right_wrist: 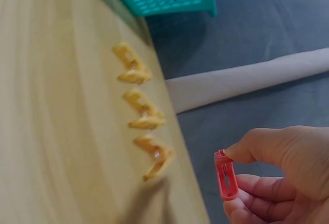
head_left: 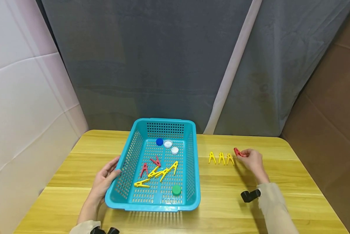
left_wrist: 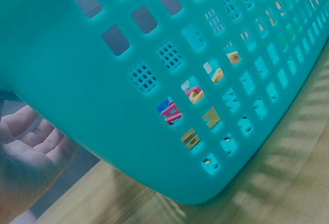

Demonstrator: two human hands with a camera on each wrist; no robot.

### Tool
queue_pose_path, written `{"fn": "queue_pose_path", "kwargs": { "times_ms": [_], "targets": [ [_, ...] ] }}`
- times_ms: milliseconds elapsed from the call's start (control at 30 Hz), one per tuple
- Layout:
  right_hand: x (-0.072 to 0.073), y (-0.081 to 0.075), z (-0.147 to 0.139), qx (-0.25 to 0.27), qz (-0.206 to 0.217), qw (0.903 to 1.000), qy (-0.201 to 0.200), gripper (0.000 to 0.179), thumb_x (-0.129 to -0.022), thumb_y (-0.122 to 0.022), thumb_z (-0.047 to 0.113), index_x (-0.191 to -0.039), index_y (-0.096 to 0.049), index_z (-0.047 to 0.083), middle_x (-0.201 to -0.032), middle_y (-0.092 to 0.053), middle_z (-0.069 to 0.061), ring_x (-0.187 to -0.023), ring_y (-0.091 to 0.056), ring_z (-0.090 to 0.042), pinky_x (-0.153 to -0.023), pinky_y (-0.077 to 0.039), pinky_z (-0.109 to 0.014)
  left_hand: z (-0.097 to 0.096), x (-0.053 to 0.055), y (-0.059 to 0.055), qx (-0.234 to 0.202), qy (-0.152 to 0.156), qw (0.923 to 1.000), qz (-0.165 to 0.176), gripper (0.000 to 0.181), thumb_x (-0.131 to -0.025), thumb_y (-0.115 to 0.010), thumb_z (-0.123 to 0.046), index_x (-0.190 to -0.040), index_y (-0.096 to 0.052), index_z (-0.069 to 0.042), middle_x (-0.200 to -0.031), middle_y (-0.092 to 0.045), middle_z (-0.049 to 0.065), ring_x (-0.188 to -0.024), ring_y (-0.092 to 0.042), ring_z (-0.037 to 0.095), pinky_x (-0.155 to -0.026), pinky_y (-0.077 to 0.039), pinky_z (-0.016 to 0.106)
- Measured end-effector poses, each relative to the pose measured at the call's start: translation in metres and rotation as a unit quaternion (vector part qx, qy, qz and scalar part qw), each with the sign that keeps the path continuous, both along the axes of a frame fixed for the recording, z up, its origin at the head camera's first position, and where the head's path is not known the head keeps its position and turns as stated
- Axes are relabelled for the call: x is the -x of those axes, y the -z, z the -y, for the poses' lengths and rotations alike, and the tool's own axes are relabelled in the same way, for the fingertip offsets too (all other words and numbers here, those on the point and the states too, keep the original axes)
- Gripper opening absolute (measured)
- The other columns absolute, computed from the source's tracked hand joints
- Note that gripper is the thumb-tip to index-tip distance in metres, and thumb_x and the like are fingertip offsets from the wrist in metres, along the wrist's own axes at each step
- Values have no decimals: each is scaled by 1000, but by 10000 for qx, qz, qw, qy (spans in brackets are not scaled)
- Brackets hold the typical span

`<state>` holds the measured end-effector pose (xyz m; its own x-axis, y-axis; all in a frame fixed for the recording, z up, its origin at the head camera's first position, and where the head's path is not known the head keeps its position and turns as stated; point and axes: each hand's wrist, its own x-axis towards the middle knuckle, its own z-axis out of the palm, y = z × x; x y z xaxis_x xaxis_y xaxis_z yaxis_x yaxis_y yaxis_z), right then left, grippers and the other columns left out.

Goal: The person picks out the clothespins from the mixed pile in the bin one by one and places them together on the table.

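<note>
My left hand (head_left: 103, 182) grips the left side of a turquoise plastic basket (head_left: 197, 169), thumb over the rim. Inside the basket are several yellow clothespins (head_left: 141, 183), two red clothespins (head_left: 144, 169), a blue cap (head_left: 159, 142), two white caps (head_left: 174, 150) and a green cap (head_left: 176, 190). My right hand (head_left: 252, 161) pinches another red clothespin (right_wrist: 226, 175) between thumb and fingers, above the table. To its left, three yellow clothespins (head_left: 221, 158) stand in a row, legs towards me. The left wrist view shows the basket's perforated wall (left_wrist: 103, 116) close up.
The wooden table (head_left: 222, 208) runs back to a grey curtain (head_left: 163, 65) with a pale strip (head_left: 230, 71). A white cloth wall (head_left: 31, 97) closes the left side and a brown one (head_left: 333, 113) the right. Shadow falls under the basket's near edge.
</note>
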<state>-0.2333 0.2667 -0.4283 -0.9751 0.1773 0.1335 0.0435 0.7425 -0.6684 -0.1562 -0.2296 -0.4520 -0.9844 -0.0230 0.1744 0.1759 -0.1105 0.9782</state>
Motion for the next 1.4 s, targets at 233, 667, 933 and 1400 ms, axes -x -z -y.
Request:
{"fn": "queue_pose_path", "kwargs": {
  "times_ms": [233,667,933,1400],
  "targets": [
    [2,16,-5,-25,200,9996,188,26,-79,-70,11,-90,-64,-12,-75,-63,-16,-64,-53,-19,-51,-41,-22,1,-1,0,119,18,9999,32,53,-94,-51,1,-138,-25,17,-116,-55,-20,-105,-53,-6,-83,-47,13],
    [6,33,-9,31,529,9966,628,25,-79,-71,12,-88,-63,-10,-81,-64,-20,-76,-57,-31,-61,-47,-33,1,-1,1,59,50,10000,-21,53,-94,-50,1,-138,-26,17,-116,-56,-19,-105,-53,-4,-83,-48,14],
    [9,40,-8,-53,512,9958,757,22,-74,-73,13,-78,-62,-6,-71,-61,-13,-70,-54,-28,-57,-42,-31,0,0,2,-53,33,9999,-83,53,-93,-49,5,-138,-25,18,-116,-56,-19,-106,-53,-5,-83,-47,13],
    [4,20,-2,13,283,9978,597,35,-87,-61,24,-98,-60,-10,-89,-62,-23,-79,-55,-33,-64,-46,-37,1,-1,2,54,23,9999,-86,52,-93,-51,2,-138,-28,15,-117,-56,-19,-106,-53,-5,-83,-47,13]
  ]
}}
